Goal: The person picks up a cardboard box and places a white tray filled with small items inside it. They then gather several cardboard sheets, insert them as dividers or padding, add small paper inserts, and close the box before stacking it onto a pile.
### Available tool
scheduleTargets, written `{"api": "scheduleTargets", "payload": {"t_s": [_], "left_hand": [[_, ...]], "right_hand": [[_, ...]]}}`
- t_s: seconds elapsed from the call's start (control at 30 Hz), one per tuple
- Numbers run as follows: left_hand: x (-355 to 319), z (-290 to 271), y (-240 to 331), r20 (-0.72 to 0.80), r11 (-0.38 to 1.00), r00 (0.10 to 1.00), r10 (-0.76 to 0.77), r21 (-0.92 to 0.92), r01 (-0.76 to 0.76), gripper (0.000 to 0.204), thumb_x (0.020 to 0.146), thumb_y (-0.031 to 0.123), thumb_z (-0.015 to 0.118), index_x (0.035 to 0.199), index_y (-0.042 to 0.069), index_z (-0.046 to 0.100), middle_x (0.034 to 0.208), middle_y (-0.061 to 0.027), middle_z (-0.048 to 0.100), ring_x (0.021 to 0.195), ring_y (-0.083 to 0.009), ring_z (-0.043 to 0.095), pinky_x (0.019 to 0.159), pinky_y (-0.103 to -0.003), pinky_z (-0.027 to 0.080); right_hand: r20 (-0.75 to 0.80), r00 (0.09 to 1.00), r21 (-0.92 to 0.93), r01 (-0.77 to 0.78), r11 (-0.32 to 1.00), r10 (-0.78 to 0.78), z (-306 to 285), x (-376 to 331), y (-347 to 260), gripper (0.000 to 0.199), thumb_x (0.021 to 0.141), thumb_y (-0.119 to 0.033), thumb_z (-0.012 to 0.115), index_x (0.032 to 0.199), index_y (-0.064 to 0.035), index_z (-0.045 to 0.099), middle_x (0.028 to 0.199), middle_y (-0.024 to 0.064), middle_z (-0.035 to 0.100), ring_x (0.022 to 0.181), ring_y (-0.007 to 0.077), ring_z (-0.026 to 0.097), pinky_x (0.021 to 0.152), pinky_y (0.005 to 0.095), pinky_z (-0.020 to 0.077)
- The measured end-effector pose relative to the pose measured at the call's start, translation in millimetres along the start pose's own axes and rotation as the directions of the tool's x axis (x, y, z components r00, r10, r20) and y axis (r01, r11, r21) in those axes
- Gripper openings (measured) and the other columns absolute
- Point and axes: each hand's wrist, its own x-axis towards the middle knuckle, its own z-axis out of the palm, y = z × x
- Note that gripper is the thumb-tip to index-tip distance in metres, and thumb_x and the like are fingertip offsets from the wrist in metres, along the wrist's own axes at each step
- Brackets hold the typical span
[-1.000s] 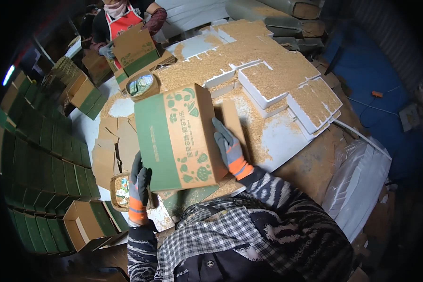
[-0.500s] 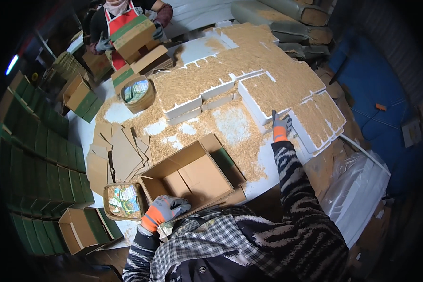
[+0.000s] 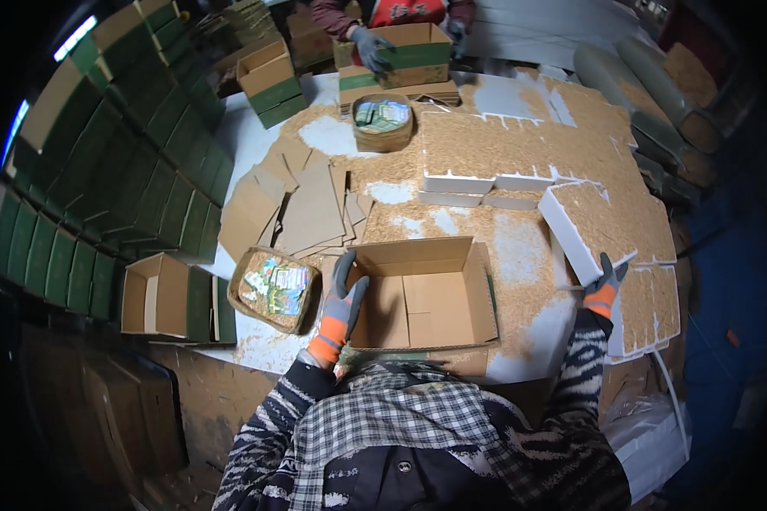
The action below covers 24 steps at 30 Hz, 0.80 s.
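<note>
My left hand (image 3: 341,313), in a grey and orange glove, is at the left wall of an open cardboard box (image 3: 441,294). Its fingers are stretched and spread along that wall's top edge, and the box stands with its inside bare. On the right, my gloved right hand (image 3: 603,288) grips the front corner of a white foam tray (image 3: 569,240) heaped with tan shavings, thumb apart from the fingers. The fingertips' underside is hidden. Left of the box stands a basket (image 3: 313,311) with colourful packets on shavings.
Flat cardboard pieces (image 3: 315,209) lie behind the basket. A second packet basket (image 3: 383,139) stands farther back. Across the table, a co-worker's gloved hand (image 3: 371,49) holds a green-banded box (image 3: 413,68). Stacked green boxes (image 3: 94,153) line the left; filled sacks (image 3: 648,89) lie back right.
The view has swung rightward in the scene. My left fingers, bent at the box's near corner before, now stretch along its left wall. My right hand stays at the tray. The co-worker's box is lower.
</note>
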Motion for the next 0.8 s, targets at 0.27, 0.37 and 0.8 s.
{"api": "scheduleTargets", "payload": {"t_s": [0.27,0.37,0.8], "left_hand": [[14.6,6.5,7.9,-0.059,0.983,0.998,-0.020,-0.186,0.009,0.059,0.095,0.030,0.054,0.141,-0.001,0.034,0.143,-0.0217,0.037,0.133,-0.0316,0.035,0.111,-0.035,0.027],[20.2,8.3,-0.5,-0.111,0.988,0.984,0.136,-0.059,-0.143,0.059,0.095,0.032,0.053,0.140,-0.003,0.035,0.141,-0.0231,0.038,0.131,-0.0344,0.036,0.109,-0.036,0.029],[3.2,9.3,-40.3,0.030,0.988,0.993,-0.110,-0.108,0.113,0.075,0.081,0.010,0.055,0.149,0.017,0.024,0.151,-0.0216,0.026,0.139,-0.0357,0.027,0.113,-0.037,0.025]], "right_hand": [[0.824,0.503,-0.252,0.737,0.627,-0.261,54.3,-136.6,-142.1,0.051,0.087,-0.009,0.056,0.138,-0.0066,0.045,0.145,0.0195,0.036,0.127,0.0287,0.045,0.103,0.0388,0.0398],[0.783,0.612,-0.260,0.159,0.952,0.112,110.0,-196.9,-174.1,0.070,0.081,-0.015,0.065,0.143,-0.0020,0.035,0.145,0.0187,0.037,0.133,0.0265,0.039,0.107,0.0354,0.0346],[0.747,0.387,-0.639,0.644,0.421,0.541,145.0,-228.7,-56.2,0.074,0.073,-0.017,0.073,0.137,-0.0012,0.038,0.110,0.0192,0.063,0.102,0.0321,0.061,0.089,0.0392,0.0469]]}}
